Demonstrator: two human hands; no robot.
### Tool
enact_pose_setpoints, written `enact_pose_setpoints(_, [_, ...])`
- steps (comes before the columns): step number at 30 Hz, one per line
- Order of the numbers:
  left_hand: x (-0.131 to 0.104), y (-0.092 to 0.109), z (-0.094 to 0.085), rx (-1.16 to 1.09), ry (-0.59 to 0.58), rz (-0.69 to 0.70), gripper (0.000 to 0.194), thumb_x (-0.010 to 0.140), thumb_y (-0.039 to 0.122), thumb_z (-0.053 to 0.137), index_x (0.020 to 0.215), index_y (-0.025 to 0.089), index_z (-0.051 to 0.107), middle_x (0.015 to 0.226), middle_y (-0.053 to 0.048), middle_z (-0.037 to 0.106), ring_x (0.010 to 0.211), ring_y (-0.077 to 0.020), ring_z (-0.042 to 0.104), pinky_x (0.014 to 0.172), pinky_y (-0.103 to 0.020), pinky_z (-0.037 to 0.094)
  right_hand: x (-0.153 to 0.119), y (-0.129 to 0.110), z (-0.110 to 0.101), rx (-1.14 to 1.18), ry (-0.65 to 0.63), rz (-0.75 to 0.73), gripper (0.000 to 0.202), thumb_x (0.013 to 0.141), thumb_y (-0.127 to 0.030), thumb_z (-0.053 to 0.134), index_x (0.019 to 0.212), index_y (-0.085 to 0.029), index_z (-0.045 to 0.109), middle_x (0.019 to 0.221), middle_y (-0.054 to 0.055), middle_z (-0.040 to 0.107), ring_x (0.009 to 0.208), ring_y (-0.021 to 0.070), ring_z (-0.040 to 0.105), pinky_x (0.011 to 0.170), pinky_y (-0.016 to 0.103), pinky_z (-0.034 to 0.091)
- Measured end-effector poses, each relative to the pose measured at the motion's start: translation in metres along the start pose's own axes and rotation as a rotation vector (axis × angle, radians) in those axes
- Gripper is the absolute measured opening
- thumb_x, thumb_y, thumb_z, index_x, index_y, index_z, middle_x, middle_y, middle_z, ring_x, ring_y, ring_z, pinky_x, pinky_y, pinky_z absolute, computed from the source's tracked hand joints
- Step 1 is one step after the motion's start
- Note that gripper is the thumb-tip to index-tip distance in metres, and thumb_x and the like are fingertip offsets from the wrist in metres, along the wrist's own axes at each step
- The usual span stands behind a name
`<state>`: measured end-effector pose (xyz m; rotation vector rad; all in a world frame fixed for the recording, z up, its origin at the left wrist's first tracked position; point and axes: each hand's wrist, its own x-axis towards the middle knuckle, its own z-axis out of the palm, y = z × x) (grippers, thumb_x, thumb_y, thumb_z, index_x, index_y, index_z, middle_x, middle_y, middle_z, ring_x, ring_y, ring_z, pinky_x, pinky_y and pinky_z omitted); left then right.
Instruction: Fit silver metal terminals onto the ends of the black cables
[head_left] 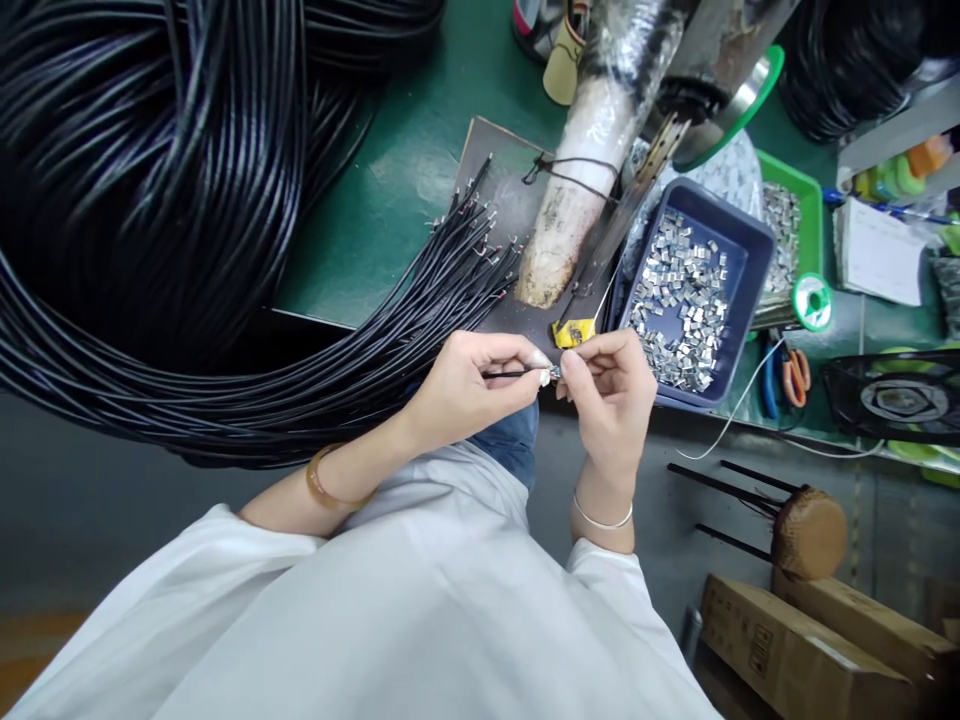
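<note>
Between thumb and finger, my left hand (469,385) pinches a thin black cable (504,374) near its end. My right hand (615,395) meets it fingertip to fingertip, closed on a small metal connector (556,372) at the cable's tip. How far the cable goes into the connector is hidden by the fingers. Left of my hands lies a thick bundle of black cables (360,370), their stripped ends fanned out on a grey board (506,160). Beside my right hand, a dark blue bin (739,245) holds many loose metal connectors (675,300).
Cable coils (150,150) cover the green table (409,150) at left. A plastic-wrapped fume duct (574,190) hangs just beyond my hands. At right are a green tray (810,210), a solder spool (812,302), orange-handled pliers (795,378) and a small fan (900,400). A stool (810,532) stands below.
</note>
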<state>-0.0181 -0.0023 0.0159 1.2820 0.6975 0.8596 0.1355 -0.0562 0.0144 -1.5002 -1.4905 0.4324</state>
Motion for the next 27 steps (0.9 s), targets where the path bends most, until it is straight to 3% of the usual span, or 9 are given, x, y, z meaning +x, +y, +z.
enact_pose_setpoints(4, [-0.001, 0.002, 0.000, 0.030, 0.024, -0.002, 0.008, 0.078, 0.016, 0.064, 0.072, 0.012, 0.067, 0.056, 0.004, 0.047, 0.048, -0.0027, 0.030, 0.042, -0.016, 0.022, -0.004, -0.006, 0.001, -0.141, 0.184, -0.254, 0.009, 0.089, -0.015, 0.063, 0.093, -0.022, 0.060, 0.092, -0.001, 0.072, 0.081, 0.0115, 0.072, 0.066, 0.023, 0.058])
enact_pose_setpoints(8, [0.001, -0.001, 0.001, 0.054, 0.048, 0.007, 0.008, 0.079, 0.018, 0.064, 0.073, 0.013, 0.067, 0.054, 0.006, 0.037, 0.049, -0.0039, 0.025, 0.044, -0.019, 0.019, -0.008, -0.008, 0.002, -0.245, 0.153, -0.408, 0.018, 0.084, -0.010, 0.068, 0.094, -0.024, 0.064, 0.093, -0.001, 0.077, 0.084, 0.0134, 0.075, 0.074, 0.026, 0.061])
enact_pose_setpoints(13, [0.004, -0.005, 0.005, 0.083, 0.082, 0.025, 0.005, 0.078, 0.017, 0.064, 0.076, 0.014, 0.069, 0.052, 0.007, 0.032, 0.048, -0.0045, 0.023, 0.044, -0.020, 0.018, -0.007, 0.001, 0.005, -0.188, 0.256, -0.371, 0.016, 0.084, -0.011, 0.069, 0.095, -0.023, 0.064, 0.087, -0.001, 0.076, 0.081, 0.0142, 0.075, 0.072, 0.028, 0.063])
enact_pose_setpoints(16, [0.006, -0.005, 0.006, 0.096, 0.137, 0.018, 0.007, 0.078, 0.017, 0.063, 0.073, 0.014, 0.066, 0.052, 0.006, 0.037, 0.048, -0.0048, 0.026, 0.045, -0.021, 0.019, -0.006, 0.004, 0.007, -0.228, 0.326, -0.296, 0.012, 0.084, -0.014, 0.070, 0.092, -0.022, 0.065, 0.098, 0.002, 0.074, 0.087, 0.0150, 0.074, 0.061, 0.024, 0.061])
enact_pose_setpoints(20, [0.009, -0.007, 0.007, 0.125, 0.168, 0.031, 0.009, 0.081, 0.017, 0.062, 0.073, 0.015, 0.064, 0.053, 0.006, 0.039, 0.049, -0.0053, 0.029, 0.046, -0.021, 0.022, -0.004, 0.005, 0.011, -0.143, 0.260, -0.188, 0.011, 0.084, -0.012, 0.070, 0.090, -0.021, 0.067, 0.097, 0.001, 0.075, 0.084, 0.0119, 0.073, 0.057, 0.020, 0.058])
enact_pose_setpoints(27, [0.014, -0.013, 0.012, 0.183, 0.202, 0.070, 0.011, 0.085, 0.019, 0.061, 0.074, 0.015, 0.063, 0.055, 0.006, 0.039, 0.051, -0.0054, 0.030, 0.048, -0.021, 0.025, -0.001, 0.009, 0.016, -0.157, 0.279, -0.252, 0.015, 0.082, -0.008, 0.071, 0.091, -0.020, 0.068, 0.099, 0.002, 0.076, 0.089, 0.0123, 0.073, 0.063, 0.021, 0.058])
